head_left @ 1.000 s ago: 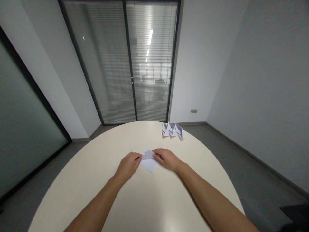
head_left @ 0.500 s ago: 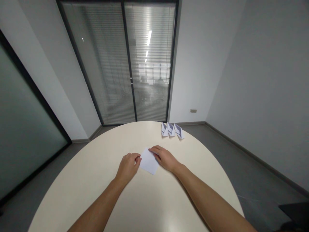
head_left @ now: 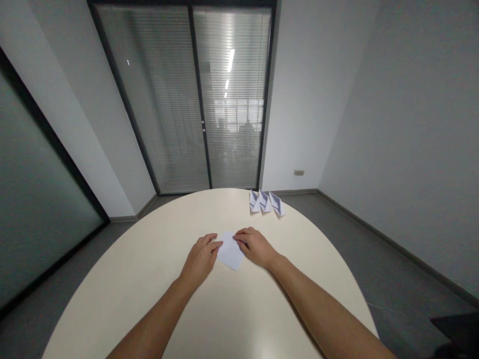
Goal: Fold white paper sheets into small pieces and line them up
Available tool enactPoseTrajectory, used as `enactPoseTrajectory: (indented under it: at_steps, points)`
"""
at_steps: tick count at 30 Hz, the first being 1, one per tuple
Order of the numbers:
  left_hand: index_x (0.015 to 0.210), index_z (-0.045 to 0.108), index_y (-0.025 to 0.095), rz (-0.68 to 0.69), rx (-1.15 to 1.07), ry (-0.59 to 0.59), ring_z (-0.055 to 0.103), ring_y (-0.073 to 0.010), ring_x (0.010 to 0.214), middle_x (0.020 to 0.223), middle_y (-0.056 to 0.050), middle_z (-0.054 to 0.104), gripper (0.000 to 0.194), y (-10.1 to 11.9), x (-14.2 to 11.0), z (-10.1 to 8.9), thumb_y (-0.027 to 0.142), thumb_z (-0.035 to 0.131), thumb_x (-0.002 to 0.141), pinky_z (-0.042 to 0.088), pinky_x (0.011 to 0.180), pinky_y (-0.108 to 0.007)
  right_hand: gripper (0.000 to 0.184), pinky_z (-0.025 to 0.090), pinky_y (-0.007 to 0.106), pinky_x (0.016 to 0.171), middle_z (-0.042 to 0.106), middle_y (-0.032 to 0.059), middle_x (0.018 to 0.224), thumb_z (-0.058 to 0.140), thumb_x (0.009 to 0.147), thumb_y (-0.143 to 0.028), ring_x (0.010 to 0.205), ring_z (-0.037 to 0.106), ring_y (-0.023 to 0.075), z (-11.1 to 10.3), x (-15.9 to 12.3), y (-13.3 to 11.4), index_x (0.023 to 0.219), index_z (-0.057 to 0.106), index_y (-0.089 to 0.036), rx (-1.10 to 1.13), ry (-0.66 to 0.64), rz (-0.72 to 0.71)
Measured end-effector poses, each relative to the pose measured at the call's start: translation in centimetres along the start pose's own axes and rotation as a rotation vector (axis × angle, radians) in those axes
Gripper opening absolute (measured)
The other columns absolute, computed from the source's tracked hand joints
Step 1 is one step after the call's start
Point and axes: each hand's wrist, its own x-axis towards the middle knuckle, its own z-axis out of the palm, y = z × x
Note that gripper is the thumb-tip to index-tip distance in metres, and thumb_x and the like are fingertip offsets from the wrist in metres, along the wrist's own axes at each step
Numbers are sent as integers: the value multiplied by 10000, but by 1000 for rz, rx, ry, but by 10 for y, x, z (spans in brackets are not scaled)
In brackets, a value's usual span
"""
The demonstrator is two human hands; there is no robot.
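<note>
A small white sheet of paper [head_left: 230, 255] lies on the pale round table [head_left: 179, 219] between my hands, one corner pointing toward me. At its left edge is my left hand [head_left: 200, 257], thumb tip on the paper and fingers spread apart from it. My right hand [head_left: 256, 247] covers the right edge, its bent fingers and thumb closed on the paper near the top corner. Fingers hide part of that edge, so any fold there cannot be made out.
Three folded white paper pieces [head_left: 265, 202] stand side by side near the table's far edge. Beyond is a glass door with blinds [head_left: 232, 149]. A dark object [head_left: 456, 331] shows at the lower right, beside the table.
My left fingers have spread from a pinch, and the thumb has moved onto the paper. My right fingertips have shifted slightly right and down along its edge.
</note>
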Motion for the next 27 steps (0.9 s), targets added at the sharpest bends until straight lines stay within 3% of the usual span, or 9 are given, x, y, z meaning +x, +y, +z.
enactPoseTrajectory:
  at_steps: [13, 20, 27]
  points:
    - [1192, 715, 240, 97, -41, -98, 593, -231, 1180, 1262, -56, 696, 309, 3, 0, -2, 196, 532, 947, 469, 1053, -424, 305, 442, 404, 1026, 688, 98, 1255, 532, 972, -277, 1154, 598, 245, 0, -3, -1, 1200, 727, -221, 26, -24, -132]
    - [1153, 726, 231, 133, -18, -127, 608, -239, 1105, 1168, -73, 708, 277, 9, -1, -9, 198, 555, 937, 479, 997, -410, 280, 456, 373, 978, 725, 81, 1154, 545, 946, -253, 1086, 611, 246, -4, -3, -1, 1130, 753, -215, -39, 10, 67]
    - [1047, 759, 225, 252, 38, -148, 605, -234, 933, 908, -76, 673, 227, 17, -5, -24, 206, 570, 922, 494, 859, -385, 222, 447, 332, 899, 734, 91, 1020, 557, 930, -249, 1005, 610, 246, -8, -2, -6, 978, 767, -195, -115, 108, 295]
